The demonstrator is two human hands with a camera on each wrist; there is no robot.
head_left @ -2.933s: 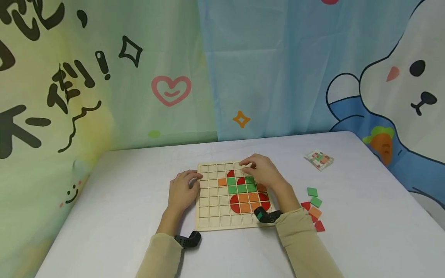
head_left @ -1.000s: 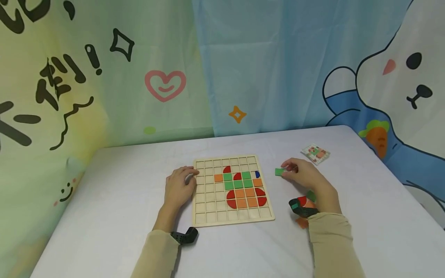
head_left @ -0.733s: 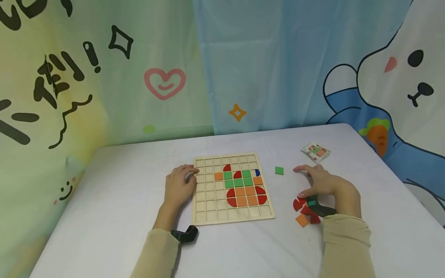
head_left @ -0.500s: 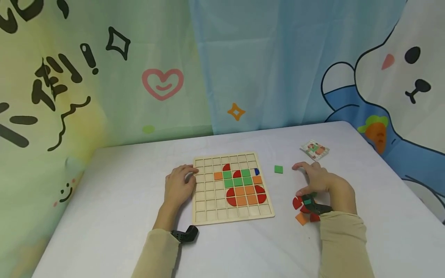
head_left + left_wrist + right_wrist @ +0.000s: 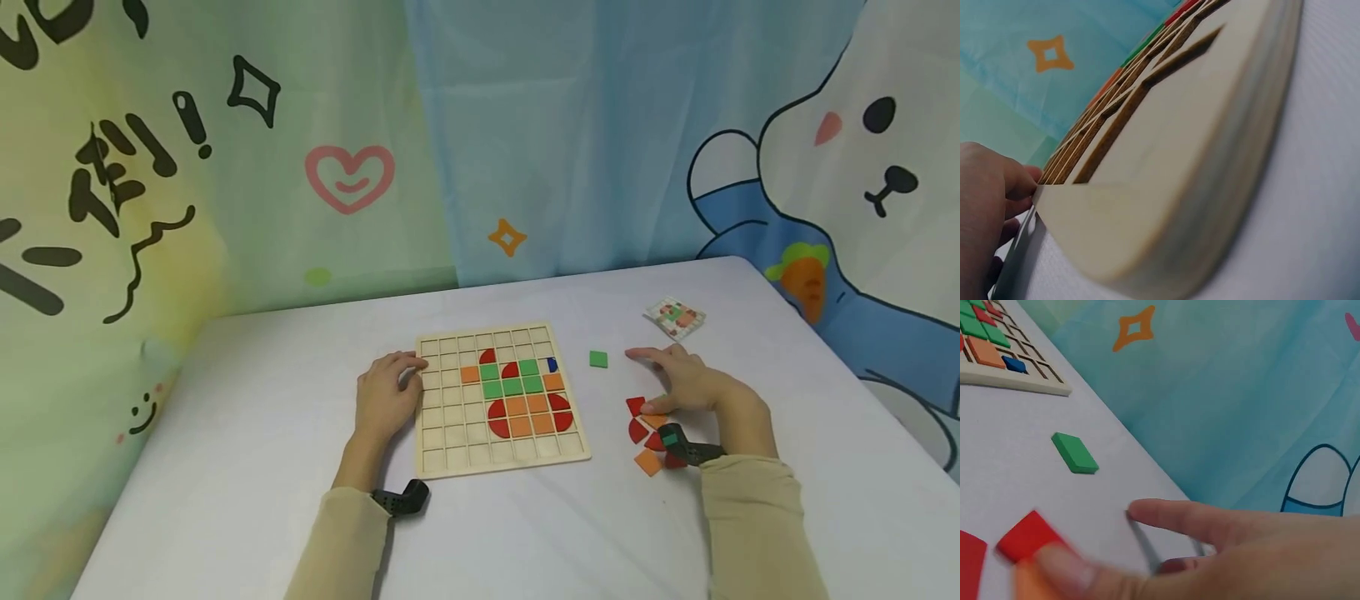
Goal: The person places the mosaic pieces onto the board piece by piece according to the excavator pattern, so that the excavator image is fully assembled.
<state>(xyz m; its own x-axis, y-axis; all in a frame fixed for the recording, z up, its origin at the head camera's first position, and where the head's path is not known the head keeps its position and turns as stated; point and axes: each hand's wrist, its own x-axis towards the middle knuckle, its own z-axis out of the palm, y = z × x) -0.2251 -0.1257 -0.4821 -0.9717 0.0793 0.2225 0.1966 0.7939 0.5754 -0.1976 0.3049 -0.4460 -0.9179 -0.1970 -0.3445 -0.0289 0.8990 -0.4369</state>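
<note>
Perhaps the one grid board (image 5: 435,461) could skew: the left hand (image 5: 387,395) merely touches its left edge, fingers relaxed. The right hand (image 5: 693,387) spreads wide, its thumb at one of two loose orange tiles (image 5: 648,462); dragging might scatter at least four red tiles (image 5: 637,430). One green tile (image 5: 597,359) lies between board and hand; eighteen pieces (image 5: 512,386) sit inset.

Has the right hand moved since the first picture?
Yes, rightward: the right hand went from over the wooden grid board to the loose tiles.
</note>
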